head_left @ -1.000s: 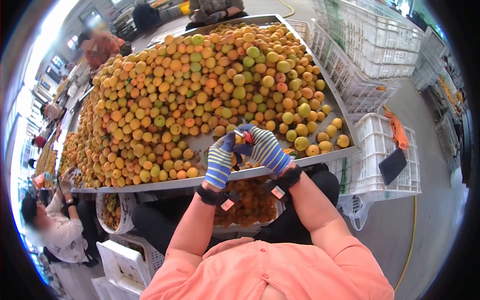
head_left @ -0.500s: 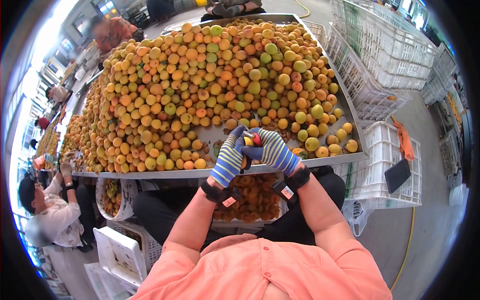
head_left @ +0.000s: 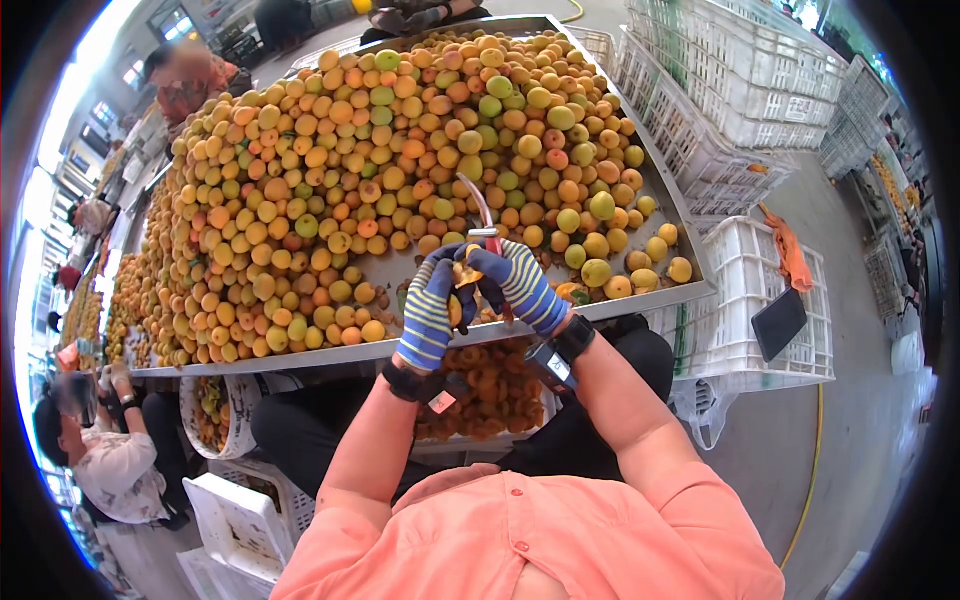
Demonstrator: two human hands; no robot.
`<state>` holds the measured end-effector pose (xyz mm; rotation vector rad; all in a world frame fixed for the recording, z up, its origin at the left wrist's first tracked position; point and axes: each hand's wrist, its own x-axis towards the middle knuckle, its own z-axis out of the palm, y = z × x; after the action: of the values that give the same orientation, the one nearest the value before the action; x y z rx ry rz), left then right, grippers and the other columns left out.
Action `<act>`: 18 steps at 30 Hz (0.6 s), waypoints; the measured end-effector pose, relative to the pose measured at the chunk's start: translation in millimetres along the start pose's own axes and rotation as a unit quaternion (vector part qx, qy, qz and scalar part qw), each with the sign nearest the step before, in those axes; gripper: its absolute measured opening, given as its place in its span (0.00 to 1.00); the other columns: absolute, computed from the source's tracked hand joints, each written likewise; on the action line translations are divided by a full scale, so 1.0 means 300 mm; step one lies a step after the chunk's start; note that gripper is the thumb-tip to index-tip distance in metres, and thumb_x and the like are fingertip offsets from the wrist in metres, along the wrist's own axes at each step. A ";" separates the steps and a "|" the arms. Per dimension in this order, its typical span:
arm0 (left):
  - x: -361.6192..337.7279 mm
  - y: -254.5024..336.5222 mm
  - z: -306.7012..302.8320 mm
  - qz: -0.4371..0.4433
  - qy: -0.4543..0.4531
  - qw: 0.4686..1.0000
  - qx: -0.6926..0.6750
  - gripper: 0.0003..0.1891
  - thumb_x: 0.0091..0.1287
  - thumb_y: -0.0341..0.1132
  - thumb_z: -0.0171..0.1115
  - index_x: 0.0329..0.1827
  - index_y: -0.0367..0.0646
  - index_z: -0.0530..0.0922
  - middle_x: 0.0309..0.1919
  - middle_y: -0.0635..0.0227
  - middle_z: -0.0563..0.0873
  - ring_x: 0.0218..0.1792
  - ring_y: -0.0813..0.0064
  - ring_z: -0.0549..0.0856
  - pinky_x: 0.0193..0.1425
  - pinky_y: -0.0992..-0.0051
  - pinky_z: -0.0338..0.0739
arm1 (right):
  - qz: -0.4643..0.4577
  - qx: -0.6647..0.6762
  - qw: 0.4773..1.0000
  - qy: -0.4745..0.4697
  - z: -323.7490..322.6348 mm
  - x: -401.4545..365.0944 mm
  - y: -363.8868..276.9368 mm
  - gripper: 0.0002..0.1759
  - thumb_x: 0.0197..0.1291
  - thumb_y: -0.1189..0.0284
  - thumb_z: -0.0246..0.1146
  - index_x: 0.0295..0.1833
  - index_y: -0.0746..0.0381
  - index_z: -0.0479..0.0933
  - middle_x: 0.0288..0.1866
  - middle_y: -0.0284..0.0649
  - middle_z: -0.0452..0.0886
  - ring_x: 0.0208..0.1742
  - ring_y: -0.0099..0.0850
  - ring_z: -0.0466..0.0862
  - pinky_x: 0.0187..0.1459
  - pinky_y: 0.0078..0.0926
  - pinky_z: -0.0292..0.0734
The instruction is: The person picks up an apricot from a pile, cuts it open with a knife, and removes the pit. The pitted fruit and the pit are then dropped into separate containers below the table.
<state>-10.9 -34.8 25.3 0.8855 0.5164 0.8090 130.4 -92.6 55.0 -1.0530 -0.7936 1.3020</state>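
Note:
My left hand [head_left: 432, 308] and my right hand [head_left: 517, 285], both in blue-and-yellow striped gloves, meet over the front edge of a steel table [head_left: 420, 345]. Between the fingers of both sits an orange apricot [head_left: 462, 281], pulled partly open. My right hand also grips a small curved knife with a red handle [head_left: 484, 218], blade pointing up and away. Behind the hands rises a big heap of apricots [head_left: 400, 160], orange, yellow and green. Below the table edge, between my knees, a container of cut apricot halves [head_left: 482, 392] shows.
White plastic crates [head_left: 760, 110] are stacked to the right, one near crate [head_left: 770, 300] bearing a dark flat object and an orange cloth. Another person [head_left: 95, 450] works at the lower left beside a basket [head_left: 215, 415]; more people sit at the table's far side.
The knife blade, earlier tucked at the fruit, now points upward above my hands. The apricot is spread further apart between my fingers. My hands stayed at the table's front edge.

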 end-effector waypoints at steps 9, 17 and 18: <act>-0.031 0.043 0.049 -0.053 0.021 0.995 -0.084 0.13 0.72 0.36 0.51 0.53 0.37 0.74 0.21 0.74 0.73 0.14 0.84 0.68 0.15 0.84 0.61 | 0.010 0.173 0.985 -0.022 -0.004 -0.016 0.055 0.17 0.65 0.60 0.57 0.49 0.62 0.78 0.21 0.22 0.67 0.19 0.12 0.65 0.20 0.13 0.57; 0.028 0.056 0.016 -0.062 0.149 0.984 0.075 0.13 0.71 0.36 0.55 0.56 0.44 0.74 0.28 0.69 0.78 0.19 0.84 0.70 0.19 0.84 0.64 | -0.010 0.212 0.977 -0.027 -0.042 -0.025 -0.002 0.16 0.64 0.62 0.60 0.49 0.63 0.78 0.21 0.23 0.68 0.16 0.13 0.61 0.18 0.13 0.53; 0.026 0.060 0.026 -0.065 0.163 0.972 0.154 0.13 0.71 0.36 0.55 0.56 0.45 0.74 0.31 0.66 0.81 0.20 0.84 0.72 0.19 0.84 0.65 | -0.013 0.136 0.991 -0.001 -0.033 -0.027 -0.007 0.16 0.63 0.62 0.61 0.49 0.63 0.79 0.22 0.24 0.70 0.17 0.12 0.64 0.19 0.13 0.55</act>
<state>-8.0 -25.4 44.1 0.9955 0.9989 0.7689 139.3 -101.9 54.4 -0.8205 -0.6074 1.3453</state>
